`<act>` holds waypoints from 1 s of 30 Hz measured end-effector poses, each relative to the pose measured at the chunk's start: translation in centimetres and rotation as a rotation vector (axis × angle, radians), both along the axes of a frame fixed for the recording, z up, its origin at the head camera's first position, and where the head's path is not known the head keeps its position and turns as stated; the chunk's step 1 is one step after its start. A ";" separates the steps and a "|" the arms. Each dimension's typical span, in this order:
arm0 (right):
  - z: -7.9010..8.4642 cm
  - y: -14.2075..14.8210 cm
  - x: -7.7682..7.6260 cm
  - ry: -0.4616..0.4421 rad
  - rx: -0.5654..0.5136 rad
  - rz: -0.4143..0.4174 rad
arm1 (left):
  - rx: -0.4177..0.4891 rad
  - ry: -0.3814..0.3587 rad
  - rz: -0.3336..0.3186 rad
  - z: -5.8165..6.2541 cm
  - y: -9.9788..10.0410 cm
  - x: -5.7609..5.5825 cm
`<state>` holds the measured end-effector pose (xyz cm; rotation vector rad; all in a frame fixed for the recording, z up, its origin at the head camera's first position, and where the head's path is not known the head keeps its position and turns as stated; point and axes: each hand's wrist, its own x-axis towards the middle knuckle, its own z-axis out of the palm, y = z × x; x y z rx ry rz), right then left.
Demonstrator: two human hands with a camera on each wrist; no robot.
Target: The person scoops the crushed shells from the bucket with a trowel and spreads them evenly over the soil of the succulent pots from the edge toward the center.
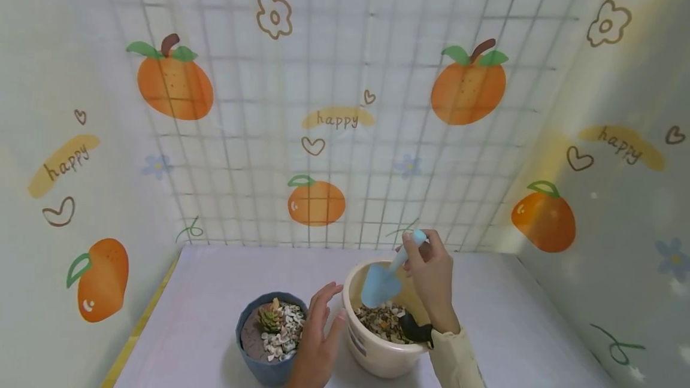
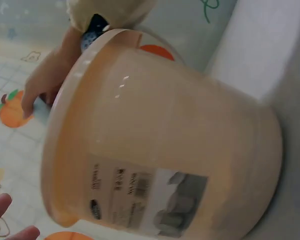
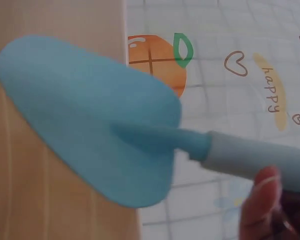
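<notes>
In the head view my right hand (image 1: pixel 431 268) grips the handle of a light-blue trowel (image 1: pixel 381 285), its blade tilted down inside a cream plastic pot (image 1: pixel 385 358). Loose brown and white pebbles (image 1: pixel 384 322) cover the bottom of that pot. The right wrist view shows the trowel's blade (image 3: pixel 90 120) bare, with a fingertip and thumb around its grey-blue handle. Between the two pots is my left hand (image 1: pixel 318 340), fingers extended toward the cream pot's rim and holding nothing. At its left stands a blue pot (image 1: pixel 264 370) with a succulent (image 1: pixel 271 317) and white stones.
Both pots stand on a pale tabletop (image 1: pixel 205 292). Behind it rises a wire grid (image 1: pixel 388 196) covered by a sheet printed with oranges, and similar sheets flank both sides. A printed label (image 2: pixel 147 195) is on the cream pot's side.
</notes>
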<state>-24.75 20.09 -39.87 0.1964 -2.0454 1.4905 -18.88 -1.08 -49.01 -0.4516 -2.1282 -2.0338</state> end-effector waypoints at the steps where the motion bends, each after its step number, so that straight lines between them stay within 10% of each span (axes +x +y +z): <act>1: -0.2 0.1 -0.1 -0.008 0.006 -0.002 | -0.002 0.002 -0.003 -0.2 0.2 0.0; 13: -3.0 1.4 -2.2 -0.108 0.086 0.001 | -0.120 -0.120 -0.022 -2.7 2.3 -1.3; 30: -3.5 1.6 -2.3 -0.202 0.226 0.037 | 0.073 -0.221 -0.094 -4.0 3.4 -1.6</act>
